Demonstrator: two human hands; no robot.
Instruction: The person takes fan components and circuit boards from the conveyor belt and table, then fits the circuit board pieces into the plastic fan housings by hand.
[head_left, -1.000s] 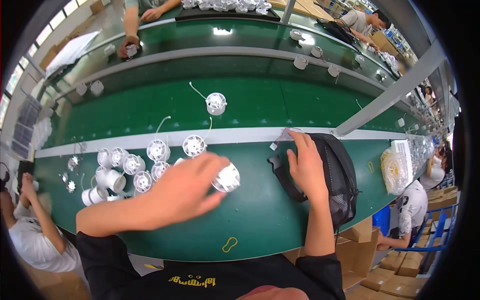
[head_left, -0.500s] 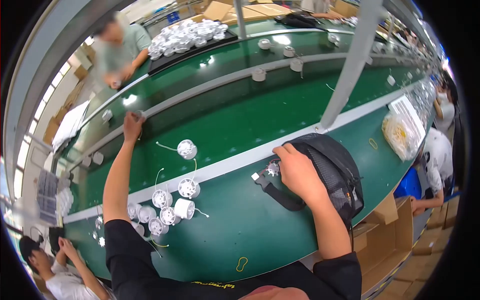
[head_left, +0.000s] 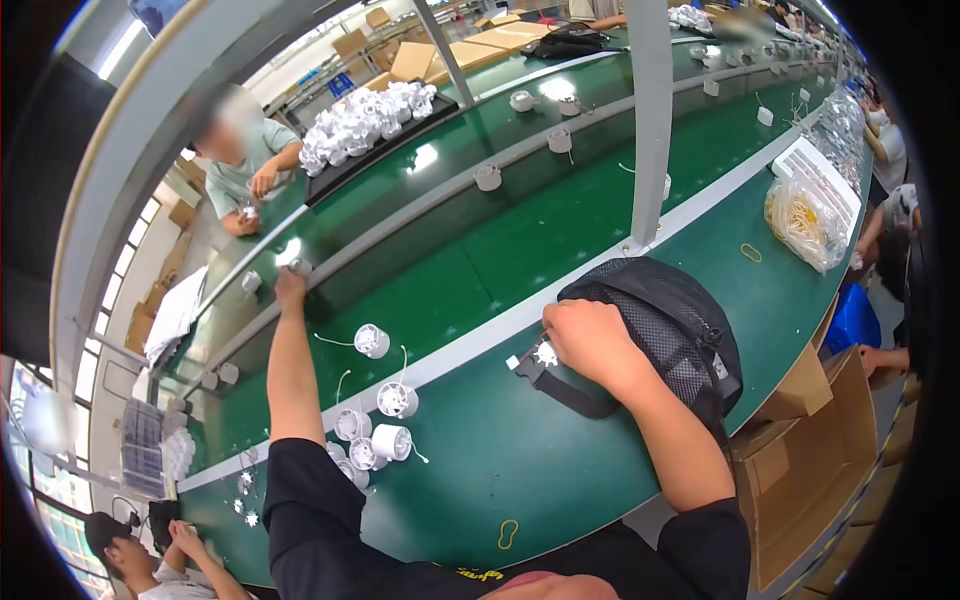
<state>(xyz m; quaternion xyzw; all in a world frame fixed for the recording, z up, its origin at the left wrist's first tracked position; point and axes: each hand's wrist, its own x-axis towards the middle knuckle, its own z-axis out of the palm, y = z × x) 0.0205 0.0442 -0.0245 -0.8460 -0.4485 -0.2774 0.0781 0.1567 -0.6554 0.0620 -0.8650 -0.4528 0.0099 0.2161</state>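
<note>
My left hand [head_left: 291,287] reaches across the green belt to the far rail, its fingers closed around a white cylindrical housing [head_left: 299,266]. My right hand [head_left: 596,340] is curled in front of a black mesh backpack [head_left: 680,330]. Below its fingers shows a small white star-shaped motor part [head_left: 545,354], with a white connector [head_left: 513,362] close by; the fingertips are partly hidden. A black strap with a buckle [head_left: 570,395] lies beneath. Several white fan housings [head_left: 391,441] with thin wires cluster beside my left forearm. One more housing [head_left: 371,341] rests on the belt.
A grey post [head_left: 651,130] rises from the near rail. A clear bag of yellow bands [head_left: 803,225] lies at right; an open cardboard box [head_left: 810,470] stands below. A person [head_left: 245,165] works opposite, and another [head_left: 140,560] sits at lower left. White parts fill a black tray [head_left: 440,105].
The view has tilted up and shifted. My left hand stays at the far rail with the housing. My right hand has moved slightly over the star-shaped part. The person opposite has raised a hand.
</note>
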